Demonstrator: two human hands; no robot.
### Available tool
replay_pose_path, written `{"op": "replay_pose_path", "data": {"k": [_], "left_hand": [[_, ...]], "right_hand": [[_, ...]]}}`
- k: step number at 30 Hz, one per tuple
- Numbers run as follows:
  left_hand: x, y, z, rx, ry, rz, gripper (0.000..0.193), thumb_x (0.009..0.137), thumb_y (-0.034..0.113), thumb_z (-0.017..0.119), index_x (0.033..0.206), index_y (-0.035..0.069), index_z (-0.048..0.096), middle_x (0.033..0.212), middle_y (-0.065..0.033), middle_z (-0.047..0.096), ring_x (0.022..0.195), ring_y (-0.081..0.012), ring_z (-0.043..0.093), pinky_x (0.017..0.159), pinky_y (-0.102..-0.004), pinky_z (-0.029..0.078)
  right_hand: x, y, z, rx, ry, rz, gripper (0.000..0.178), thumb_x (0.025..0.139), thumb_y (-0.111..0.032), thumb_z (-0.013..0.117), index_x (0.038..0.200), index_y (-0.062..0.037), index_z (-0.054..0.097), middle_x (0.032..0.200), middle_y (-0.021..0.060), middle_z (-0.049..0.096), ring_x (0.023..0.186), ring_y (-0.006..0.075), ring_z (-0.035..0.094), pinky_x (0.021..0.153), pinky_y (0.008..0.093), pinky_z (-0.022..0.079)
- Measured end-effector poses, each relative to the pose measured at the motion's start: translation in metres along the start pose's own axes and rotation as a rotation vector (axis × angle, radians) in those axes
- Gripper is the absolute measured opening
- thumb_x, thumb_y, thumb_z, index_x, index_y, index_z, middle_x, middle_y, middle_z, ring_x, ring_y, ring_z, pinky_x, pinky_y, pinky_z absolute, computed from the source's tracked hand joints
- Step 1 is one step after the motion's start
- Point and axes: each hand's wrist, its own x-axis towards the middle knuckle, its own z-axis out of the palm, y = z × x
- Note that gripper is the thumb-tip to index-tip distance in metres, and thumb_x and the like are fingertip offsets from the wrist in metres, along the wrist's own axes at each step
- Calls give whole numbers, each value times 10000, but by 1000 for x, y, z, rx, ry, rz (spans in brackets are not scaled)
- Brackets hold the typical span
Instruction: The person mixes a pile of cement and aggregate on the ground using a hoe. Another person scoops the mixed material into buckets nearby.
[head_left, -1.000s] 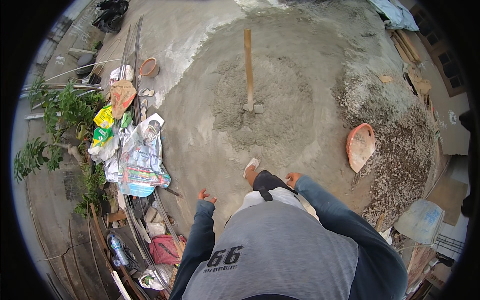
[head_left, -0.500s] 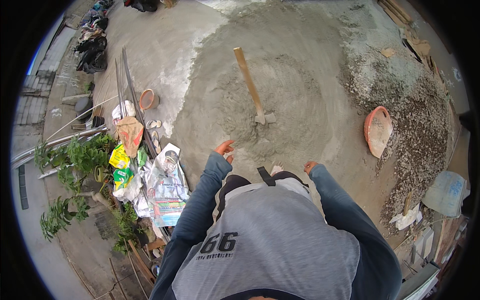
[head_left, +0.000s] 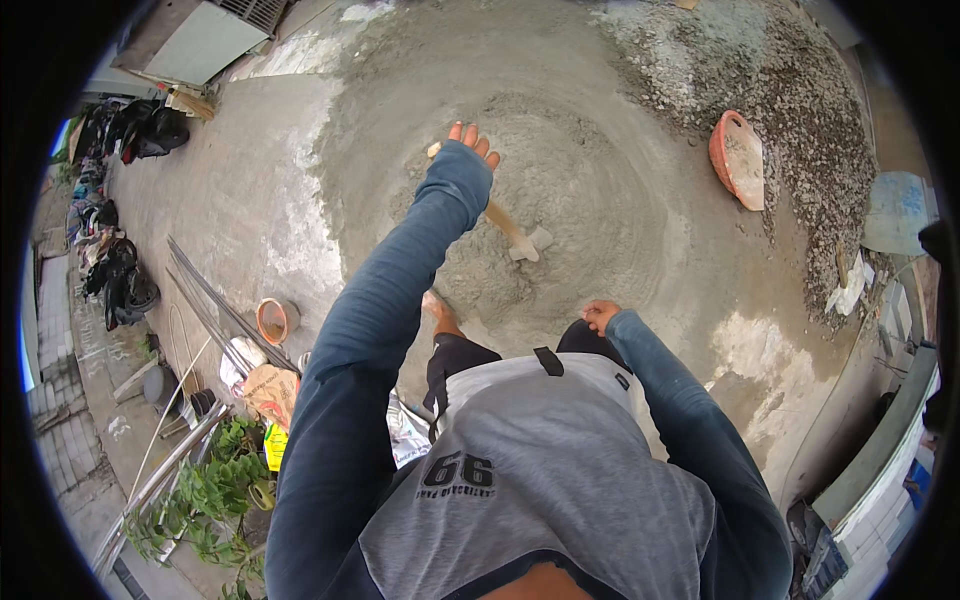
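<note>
In the head view, holding the left hand point(head_left: 476, 146) out, arm extended, over the wooden handle of a hoe point(head_left: 508, 226). Showing four fingertips stretched forward and a little apart, with the palm being hidden by the dark blue-grey sleeve point(head_left: 362, 305); not being able to tell whether touching the wood. Seeing the handle's end poking out on the left of this hand, running slantwise beneath the wrist and coming out again on the right of the sleeve. Finding the hoe's metal head, coated pale grey, resting in the heap of wet grey mix point(head_left: 585, 185) ahead of the body; not being able to tell how deeply. Letting the right hand point(head_left: 601, 316) hang near the thigh, half open with loosely bent fingers, holding nothing visible. Standing at the near edge of the mix, with a bare foot point(head_left: 442, 316) showing just beside the left sleeve. Spotting on the right an orange-red basin point(head_left: 718, 160) with grey residue inside, lying just beside a spread of gravel point(head_left: 815, 120). Noticing on the left a reddish bucket point(head_left: 293, 318), thin metal rods point(head_left: 213, 300) near it, a brown bag point(head_left: 272, 393) and a leafy plant point(head_left: 215, 490) farther down.
</note>
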Motion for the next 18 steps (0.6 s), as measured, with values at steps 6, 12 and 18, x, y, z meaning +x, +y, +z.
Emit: {"op": "replay_pose_path", "data": {"k": [6, 12, 18], "left_hand": [[6, -83, 85, -189, -364, 57, 160, 763, 223, 702, 911, 168, 730, 858, -39, 702, 834, -220, 672, 702, -359, 502], [-117, -143, 251, -424, -362, -127, 152, 760, 190, 635, 881, 99, 642, 804, -95, 665, 782, -273, 652, 707, -388, 502], [-239, -95, 331, -732, -528, -279, 178, 666, 132, 653, 831, 106, 592, 798, -95, 643, 767, -318, 606, 691, -427, 496]], "right_hand": [[88, -175, 147, 889, -91, 181, 656, 919, -509, 540, 1423, -133, 354, 1255, 177, 544, 1111, 316, 557, 867, 469, 494], [218, -240, 228, 1892, 154, 432, 897, 833, -629, 580, 1458, -98, 216, 1269, 204, 494, 1159, 375, 509, 936, 569, 443], [304, -193, 277, 1910, 165, 375, 632, 833, -434, 615, 1287, -67, 373, 1127, 176, 519, 1087, 339, 514, 877, 523, 467]]}}
